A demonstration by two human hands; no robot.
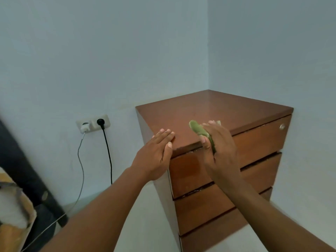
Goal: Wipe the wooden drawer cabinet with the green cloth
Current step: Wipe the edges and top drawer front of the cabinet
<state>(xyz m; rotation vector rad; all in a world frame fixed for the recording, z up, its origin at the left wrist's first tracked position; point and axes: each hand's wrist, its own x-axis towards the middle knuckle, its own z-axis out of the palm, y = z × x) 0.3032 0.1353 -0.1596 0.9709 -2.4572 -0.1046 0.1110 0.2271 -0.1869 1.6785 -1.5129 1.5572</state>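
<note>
Two bare forearms enter from the bottom edge, nearest the lens, both cut off below the elbow. Two hands. Left hand [156,155] lies flat with fingers together and straight, holding nothing, fingertips resting on the front left corner of the cabinet top, thumb against the front edge. Right hand [221,148] is closed around one green cloth [200,132], seen from the back, fingers curled out of sight, so the exact grip is hard to make out. The cloth is bunched into a narrow roll; its long axis runs from the palm up and left, rounded free end pointing toward the back left of the cabinet top, just above the front edge. A pale scrap shows past the fingertips, could be the cloth's underside, cannot tell.

One wooden drawer cabinet [227,110] stands in the room corner, top bare, one corner turned toward the camera. Four drawer fronts counted, the lowest cut off by the frame and partly hidden by the right forearm. One round lock [282,126] on the top drawer, far right.

One double wall socket [93,123] left of the cabinet: two plugs, one white charger [85,127] with a grey cable, one black plug [100,122] with a black cable. Both cables hang down to the floor.

Far left: dark slanted frame and an orange-and-white bundle [12,211], blurred, cut off, not identifiable.
</note>
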